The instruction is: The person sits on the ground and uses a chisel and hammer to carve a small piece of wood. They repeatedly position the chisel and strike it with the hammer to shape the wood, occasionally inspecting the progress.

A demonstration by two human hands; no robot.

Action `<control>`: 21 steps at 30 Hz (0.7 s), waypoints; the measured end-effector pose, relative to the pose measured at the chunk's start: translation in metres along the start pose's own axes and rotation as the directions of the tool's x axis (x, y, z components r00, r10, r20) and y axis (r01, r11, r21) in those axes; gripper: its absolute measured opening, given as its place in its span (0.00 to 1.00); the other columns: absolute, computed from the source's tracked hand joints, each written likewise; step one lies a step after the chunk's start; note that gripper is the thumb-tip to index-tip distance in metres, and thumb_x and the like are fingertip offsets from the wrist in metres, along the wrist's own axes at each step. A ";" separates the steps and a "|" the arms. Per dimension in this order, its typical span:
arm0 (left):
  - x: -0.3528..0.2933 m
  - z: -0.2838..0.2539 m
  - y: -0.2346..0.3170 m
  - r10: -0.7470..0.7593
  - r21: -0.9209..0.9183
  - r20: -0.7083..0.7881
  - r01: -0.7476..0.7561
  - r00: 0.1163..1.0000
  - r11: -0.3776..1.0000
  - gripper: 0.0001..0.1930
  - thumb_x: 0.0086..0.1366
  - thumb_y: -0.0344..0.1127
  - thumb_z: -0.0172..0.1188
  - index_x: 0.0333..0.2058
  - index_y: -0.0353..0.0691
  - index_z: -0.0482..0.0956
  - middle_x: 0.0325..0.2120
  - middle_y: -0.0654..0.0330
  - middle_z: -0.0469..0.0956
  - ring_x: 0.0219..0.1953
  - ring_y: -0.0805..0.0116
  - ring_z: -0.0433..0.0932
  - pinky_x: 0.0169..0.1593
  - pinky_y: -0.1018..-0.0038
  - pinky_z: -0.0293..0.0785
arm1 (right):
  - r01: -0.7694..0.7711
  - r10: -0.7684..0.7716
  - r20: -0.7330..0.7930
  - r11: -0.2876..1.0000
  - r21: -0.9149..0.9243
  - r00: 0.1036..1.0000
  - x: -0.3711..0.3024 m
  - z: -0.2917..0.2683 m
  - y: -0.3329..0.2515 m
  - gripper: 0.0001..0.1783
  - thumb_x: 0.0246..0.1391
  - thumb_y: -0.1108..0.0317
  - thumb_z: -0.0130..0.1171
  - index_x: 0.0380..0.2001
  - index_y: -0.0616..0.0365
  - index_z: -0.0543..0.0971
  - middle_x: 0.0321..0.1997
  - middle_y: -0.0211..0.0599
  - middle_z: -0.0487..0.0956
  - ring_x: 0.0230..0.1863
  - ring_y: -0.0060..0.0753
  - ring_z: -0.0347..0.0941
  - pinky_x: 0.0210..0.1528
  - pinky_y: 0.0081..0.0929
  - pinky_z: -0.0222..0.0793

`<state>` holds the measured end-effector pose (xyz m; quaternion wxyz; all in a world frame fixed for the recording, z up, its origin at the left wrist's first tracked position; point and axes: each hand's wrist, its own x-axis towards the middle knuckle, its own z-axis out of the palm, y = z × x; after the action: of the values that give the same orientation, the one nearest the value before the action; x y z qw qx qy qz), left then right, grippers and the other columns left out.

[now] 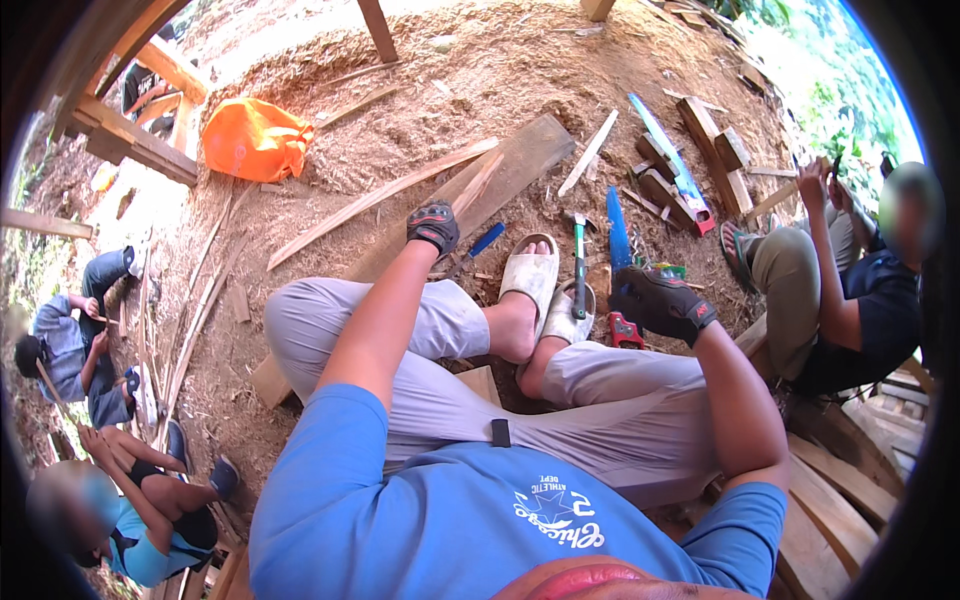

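Person holding left hand (433, 226) left of hammer (579, 255), right hand (657, 301) right, near saw (619, 240); cannot tell whether fingers gripping.

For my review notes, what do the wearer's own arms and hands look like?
The left hand and right hand wear dark, mostly black work gloves; the left one shows reddish and grey detailing, the right a small red mark near the wrist. Short blue fabric sleeves leave both forearms bare.
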<state>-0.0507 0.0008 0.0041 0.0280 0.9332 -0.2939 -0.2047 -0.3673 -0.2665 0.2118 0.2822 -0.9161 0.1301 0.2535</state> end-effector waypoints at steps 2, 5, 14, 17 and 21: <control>0.002 -0.005 0.000 0.005 -0.113 0.054 0.001 0.999 0.994 0.27 0.69 0.54 0.60 0.56 0.40 0.80 0.55 0.41 0.81 0.58 0.43 0.81 0.61 0.53 0.76 | 0.060 -0.072 -0.105 0.992 -0.115 0.992 -0.010 -0.013 -0.025 0.24 0.64 0.49 0.62 0.52 0.57 0.78 0.42 0.53 0.85 0.44 0.57 0.83 0.45 0.47 0.77; 0.008 -0.018 0.012 0.042 -0.317 0.014 -0.036 0.999 0.948 0.27 0.70 0.56 0.58 0.57 0.41 0.79 0.55 0.41 0.81 0.58 0.42 0.80 0.62 0.54 0.74 | 0.053 -0.085 -0.257 0.990 -0.129 0.963 -0.012 -0.028 -0.051 0.22 0.65 0.50 0.61 0.49 0.59 0.78 0.35 0.54 0.84 0.36 0.60 0.82 0.39 0.50 0.75; -0.075 -0.056 0.146 -0.313 -0.797 -0.438 -0.203 0.843 0.569 0.28 0.81 0.56 0.43 0.45 0.35 0.82 0.35 0.39 0.84 0.40 0.37 0.82 0.42 0.51 0.77 | 0.069 0.045 -0.447 0.970 0.234 0.893 0.019 -0.007 -0.091 0.30 0.68 0.41 0.58 0.43 0.63 0.81 0.29 0.50 0.81 0.30 0.51 0.78 0.37 0.45 0.72; -0.096 -0.027 0.174 -0.240 -0.917 -0.398 -0.386 0.886 0.098 0.22 0.81 0.49 0.50 0.47 0.34 0.82 0.35 0.49 0.85 0.36 0.59 0.82 0.40 0.62 0.77 | 0.099 0.032 -0.407 0.950 0.296 0.913 0.023 0.015 -0.097 0.30 0.68 0.40 0.57 0.40 0.62 0.80 0.28 0.50 0.80 0.29 0.51 0.76 0.36 0.47 0.69; -0.109 -0.010 0.196 -0.082 -0.943 -0.177 -0.193 0.981 -0.271 0.20 0.81 0.47 0.51 0.47 0.35 0.82 0.35 0.58 0.84 0.36 0.72 0.79 0.39 0.70 0.76 | 0.019 0.058 -0.424 0.984 0.176 0.904 0.028 0.028 -0.077 0.27 0.72 0.43 0.51 0.38 0.59 0.78 0.30 0.55 0.81 0.35 0.57 0.81 0.35 0.48 0.72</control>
<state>-0.2329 -0.1002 0.0864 0.7943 0.5394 -0.0538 -0.2742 -0.3255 -0.1903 0.2115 0.3239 -0.9195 0.2197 0.0369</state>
